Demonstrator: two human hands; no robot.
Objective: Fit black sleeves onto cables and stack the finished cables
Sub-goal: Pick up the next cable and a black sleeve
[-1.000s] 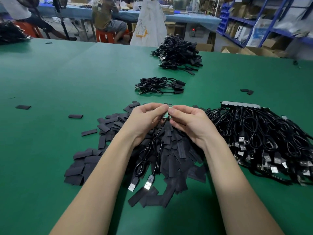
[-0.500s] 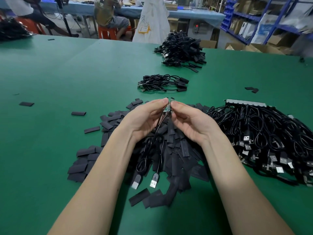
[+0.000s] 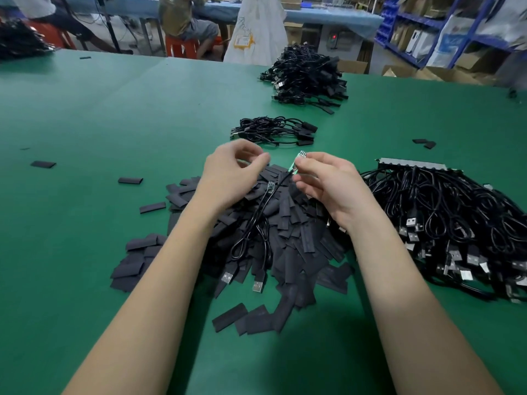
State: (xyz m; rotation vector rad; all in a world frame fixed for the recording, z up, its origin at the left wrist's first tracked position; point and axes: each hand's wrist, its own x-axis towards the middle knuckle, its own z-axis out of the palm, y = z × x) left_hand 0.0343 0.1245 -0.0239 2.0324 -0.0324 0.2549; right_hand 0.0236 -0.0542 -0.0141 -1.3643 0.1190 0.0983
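R hand (image 3: 328, 183) pinches thin green circuit board (image 3: 296, 163), L hand (image 3: 233, 172) empty.

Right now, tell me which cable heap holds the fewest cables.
The small bundle just beyond the hands, far thinner than the far heap and the right-side heap.

Black sleeves (image 3: 285, 238) heaped flat, two bare cables (image 3: 256, 235) atop, finished cables (image 3: 273, 131) beyond

You find no readable text here. White bag (image 3: 256, 29) beyond surface (image 3: 114, 109) carries orange print, too blurred to read.
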